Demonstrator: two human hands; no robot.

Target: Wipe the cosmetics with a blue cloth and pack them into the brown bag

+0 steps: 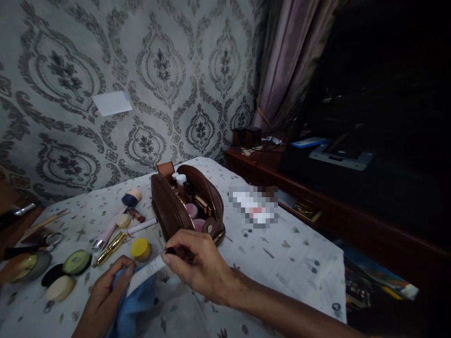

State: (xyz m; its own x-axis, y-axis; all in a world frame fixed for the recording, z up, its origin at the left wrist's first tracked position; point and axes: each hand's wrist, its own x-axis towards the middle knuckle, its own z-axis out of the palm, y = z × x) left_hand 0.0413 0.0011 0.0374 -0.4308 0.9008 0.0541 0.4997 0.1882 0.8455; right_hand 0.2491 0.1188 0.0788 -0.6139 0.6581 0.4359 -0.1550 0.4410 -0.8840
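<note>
A white squeeze tube [148,276] with a dark cap end slants between my hands. My right hand [204,265] pinches it at the dark end, fingers closed. My left hand [107,293] grips a blue cloth [136,307], and the tube's wide flat end lies by its thumb; I cannot tell whether the thumb presses on it. Just beyond my right hand stands an unzipped brown toiletry bag [172,211] with white-capped bottles [181,180] and pink round items [192,211] inside. A small yellow-lidded jar [141,249] sits beyond the left hand.
Left on the patterned tablecloth [282,263] lie a gold tube [111,249], round compacts [76,262], brushes [45,223] and a navy-and-beige item [132,197]. A blurred-out white item [253,206] lies right of the bag. A dark red cabinet [292,183] borders the table's right side.
</note>
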